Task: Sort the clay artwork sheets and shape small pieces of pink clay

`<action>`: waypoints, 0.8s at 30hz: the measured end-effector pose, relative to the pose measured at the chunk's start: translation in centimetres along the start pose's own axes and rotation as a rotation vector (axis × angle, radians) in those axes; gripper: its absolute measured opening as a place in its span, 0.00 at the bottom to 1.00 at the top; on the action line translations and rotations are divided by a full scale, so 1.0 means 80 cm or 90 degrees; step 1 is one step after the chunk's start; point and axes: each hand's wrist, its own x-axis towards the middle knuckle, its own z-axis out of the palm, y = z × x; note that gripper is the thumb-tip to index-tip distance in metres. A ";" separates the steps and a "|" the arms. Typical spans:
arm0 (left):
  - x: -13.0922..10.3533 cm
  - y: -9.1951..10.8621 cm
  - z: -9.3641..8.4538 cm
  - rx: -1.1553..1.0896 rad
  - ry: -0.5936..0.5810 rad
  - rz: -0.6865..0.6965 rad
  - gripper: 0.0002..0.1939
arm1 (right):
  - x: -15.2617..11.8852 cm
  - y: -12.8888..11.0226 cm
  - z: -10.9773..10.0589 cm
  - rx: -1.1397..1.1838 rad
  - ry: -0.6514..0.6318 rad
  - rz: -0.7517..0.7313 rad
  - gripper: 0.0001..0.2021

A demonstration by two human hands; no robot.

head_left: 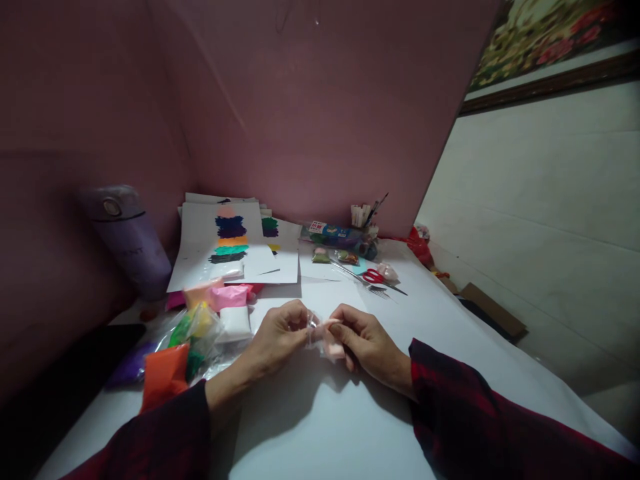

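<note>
Between my two hands, above a white sheet, is a small clear plastic packet (315, 333) with pale pink, soft-looking clay (333, 348) at its right end. My left hand (280, 337) pinches the clear plastic end, fingers closed. My right hand (367, 340) is closed on the pale pink part, thumb on top. Left of my left hand lie packets of coloured clay: a white packet (235, 324), a pink packet (229, 297) and an orange packet (166, 375). The fingertips partly hide the packet.
Painted colour-swatch sheets (200, 233) lie at the back left, near a purple bottle (133, 240). Red-handled scissors (373, 275), tweezers (350, 272) and small bags (321, 255) lie at the back. Brushes (374, 212) stand behind them. A pink wall (310, 120) bounds the table.
</note>
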 end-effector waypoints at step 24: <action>0.004 0.009 -0.009 -0.462 0.175 -0.144 0.13 | 0.009 0.005 -0.006 0.015 0.188 -0.004 0.17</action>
